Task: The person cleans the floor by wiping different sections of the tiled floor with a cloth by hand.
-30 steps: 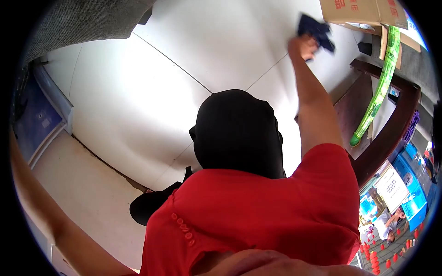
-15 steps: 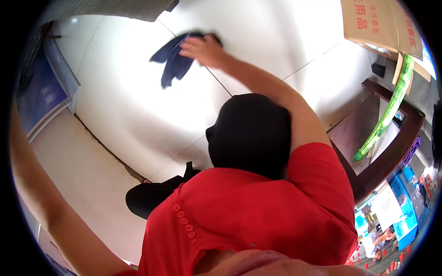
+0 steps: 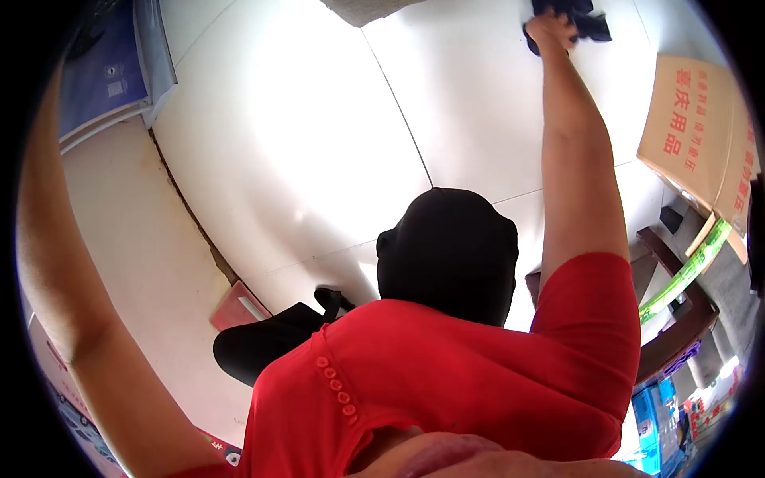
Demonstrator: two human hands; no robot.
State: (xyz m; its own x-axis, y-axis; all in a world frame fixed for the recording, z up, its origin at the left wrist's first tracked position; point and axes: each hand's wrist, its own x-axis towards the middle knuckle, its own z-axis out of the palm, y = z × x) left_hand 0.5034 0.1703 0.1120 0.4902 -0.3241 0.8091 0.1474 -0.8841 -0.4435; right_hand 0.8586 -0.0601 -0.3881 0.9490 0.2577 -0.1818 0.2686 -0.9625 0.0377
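Observation:
My right hand (image 3: 552, 30) presses a dark navy cloth (image 3: 592, 27) against the white tiled floor (image 3: 478, 95) at the upper right. Its fingers bend over the cloth, whose folds stick out on both sides of the hand. That arm stretches far out in front of me. Along the left edge runs my left forearm (image 3: 52, 239), reaching upward. The left hand itself is lost in the dark border, close to a blue printed panel (image 3: 103, 84). My bent knee (image 3: 446, 255) in black stands over the floor.
A cardboard box (image 3: 693, 127) with red lettering stands on the right. Below it are a bright green strip (image 3: 687, 271) and a dark wooden frame (image 3: 697, 327). A pale, low surface (image 3: 143, 263) with a dark seam lies on the left. A grey edge (image 3: 370, 9) juts in at the top.
My right hand has swept the cloth across the floor, to the right and farther out, and the arm has straightened. The view has shifted, and a pinkish flat item now shows beside my black-clad leg.

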